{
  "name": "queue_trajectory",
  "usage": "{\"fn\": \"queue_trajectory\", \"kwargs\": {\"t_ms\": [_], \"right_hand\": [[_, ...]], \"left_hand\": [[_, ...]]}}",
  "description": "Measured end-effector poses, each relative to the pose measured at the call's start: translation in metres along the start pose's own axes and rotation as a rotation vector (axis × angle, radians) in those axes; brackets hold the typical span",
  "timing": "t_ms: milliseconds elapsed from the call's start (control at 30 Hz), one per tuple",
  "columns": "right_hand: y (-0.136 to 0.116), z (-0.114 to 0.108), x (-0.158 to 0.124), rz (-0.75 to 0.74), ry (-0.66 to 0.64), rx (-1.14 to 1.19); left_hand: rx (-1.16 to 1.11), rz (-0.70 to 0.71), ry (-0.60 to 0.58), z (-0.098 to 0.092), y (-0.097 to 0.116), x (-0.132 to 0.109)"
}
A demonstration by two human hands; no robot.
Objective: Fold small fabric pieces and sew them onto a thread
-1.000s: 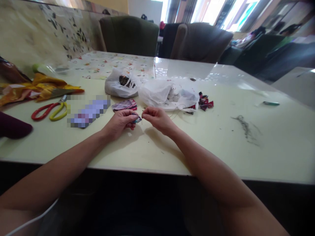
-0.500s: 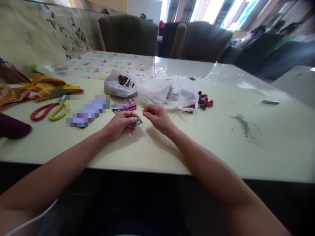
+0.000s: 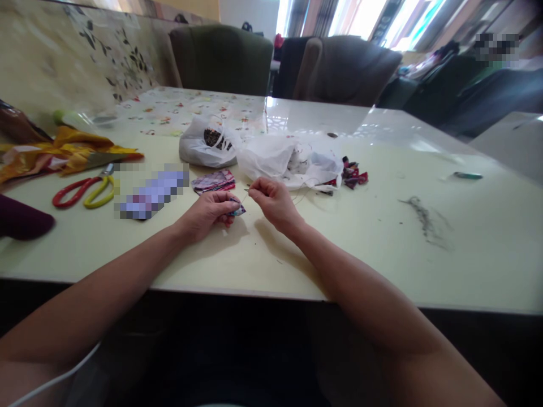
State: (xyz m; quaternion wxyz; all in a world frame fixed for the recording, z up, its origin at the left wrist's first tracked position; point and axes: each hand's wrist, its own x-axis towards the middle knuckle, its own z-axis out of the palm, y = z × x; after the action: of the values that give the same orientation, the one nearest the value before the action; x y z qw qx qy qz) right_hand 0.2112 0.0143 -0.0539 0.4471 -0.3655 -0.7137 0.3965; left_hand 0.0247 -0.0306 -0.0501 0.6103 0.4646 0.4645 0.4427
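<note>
My left hand (image 3: 206, 215) pinches a small folded piece of patterned fabric (image 3: 240, 209) between thumb and fingers, just above the table. Close by on its right, my right hand (image 3: 275, 204) is closed in a pinch on a thin sewing needle (image 3: 245, 192), only partly visible. A dark thread (image 3: 302, 195) loops out behind the right hand. Behind my left hand lies a stack of pink and purple patterned fabric pieces (image 3: 213, 182).
Red-and-yellow-handled scissors (image 3: 82, 189) and a blurred-out flat object (image 3: 153, 195) lie left. Behind stand a bag of dark grains (image 3: 193, 147) and a white plastic bag (image 3: 267, 161), beside red fabric bundles (image 3: 355, 174). Loose threads (image 3: 424, 220) and a green object (image 3: 468, 176) lie right.
My right hand has shifted very slightly to the right and up, away from the fabric. My left hand holds the fabric in the same spot.
</note>
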Motion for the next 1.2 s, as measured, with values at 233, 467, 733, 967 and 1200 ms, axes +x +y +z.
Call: {"fn": "queue_trajectory", "kwargs": {"t_ms": [233, 467, 733, 967, 1200], "right_hand": [[-0.0034, -0.0007, -0.0003, 0.097, 0.012, 0.125], [-0.0053, -0.0036, -0.0015, 0.102, -0.016, 0.075], [-0.0027, 0.0055, -0.0059, 0.086, -0.137, 0.037], [-0.0011, 0.0042, -0.0049, 0.042, -0.115, -0.022], [-0.008, 0.0028, -0.0068, -0.079, 0.046, -0.135]], "left_hand": [[-0.015, 0.029, 0.068, -0.0011, -0.0011, 0.0012], [0.015, 0.164, 0.21, -0.0012, 0.0013, 0.003], [0.074, 0.197, 0.166, 0.0009, 0.0003, 0.0008], [0.039, 0.196, 0.21, 0.0021, 0.0007, 0.0011], [0.072, 0.271, 0.257, -0.0005, -0.0026, 0.0028]]}}
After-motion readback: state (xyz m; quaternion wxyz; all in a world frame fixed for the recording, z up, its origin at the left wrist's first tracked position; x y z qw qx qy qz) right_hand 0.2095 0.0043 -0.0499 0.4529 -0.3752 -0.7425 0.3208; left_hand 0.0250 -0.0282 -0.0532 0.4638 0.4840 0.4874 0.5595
